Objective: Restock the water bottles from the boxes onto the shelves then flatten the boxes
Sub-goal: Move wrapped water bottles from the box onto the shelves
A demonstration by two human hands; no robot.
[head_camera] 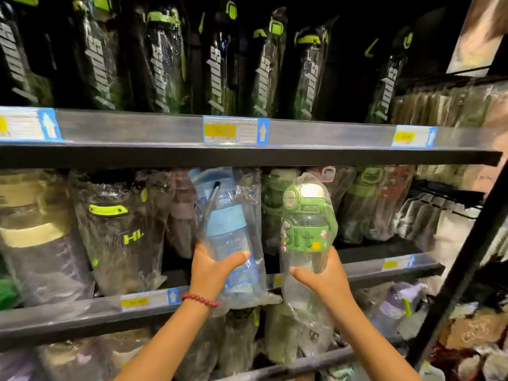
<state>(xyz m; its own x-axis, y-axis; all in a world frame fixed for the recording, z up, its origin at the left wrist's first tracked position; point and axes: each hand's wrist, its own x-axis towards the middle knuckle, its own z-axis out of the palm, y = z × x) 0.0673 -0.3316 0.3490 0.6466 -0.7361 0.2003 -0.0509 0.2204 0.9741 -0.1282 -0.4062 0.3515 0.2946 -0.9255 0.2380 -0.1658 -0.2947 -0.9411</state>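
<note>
Restocking step here: left hand (213, 266) grips the blue bottle (229, 235), right hand (324, 273) grips the green bottle (306, 229), both bagged, just in front of the middle shelf (68, 312). Next, probably slide each upright into the gap there.

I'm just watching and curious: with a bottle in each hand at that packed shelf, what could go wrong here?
1. The left hand and right hand each hold a bottle through loose plastic wrap, so a grip might slip.
2. The blue bottle tilts at the crowded middle shelf; pushing it in could topple neighbours.
3. The green bottle has little free space behind it.
</note>
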